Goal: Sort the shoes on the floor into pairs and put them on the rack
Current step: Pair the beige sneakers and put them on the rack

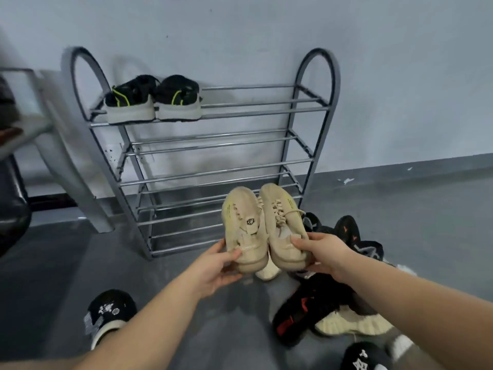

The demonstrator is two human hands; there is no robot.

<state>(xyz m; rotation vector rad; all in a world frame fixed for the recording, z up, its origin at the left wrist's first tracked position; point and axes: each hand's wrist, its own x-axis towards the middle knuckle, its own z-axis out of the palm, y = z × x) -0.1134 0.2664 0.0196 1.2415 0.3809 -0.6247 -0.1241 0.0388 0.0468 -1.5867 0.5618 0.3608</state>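
We've got the pair of beige knit sneakers (pixel 262 231) matched, left hand (pixel 213 265) and right hand (pixel 324 253) each grasping one heel above the floor; next, seat both on the grey metal tube rack (pixel 213 145).

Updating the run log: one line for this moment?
hands: left, right each hold one beige sneaker | rack: black pair on top | pile: floor

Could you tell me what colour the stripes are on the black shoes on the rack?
Neon yellow-green stripes on the black shoes, seen in the head view.
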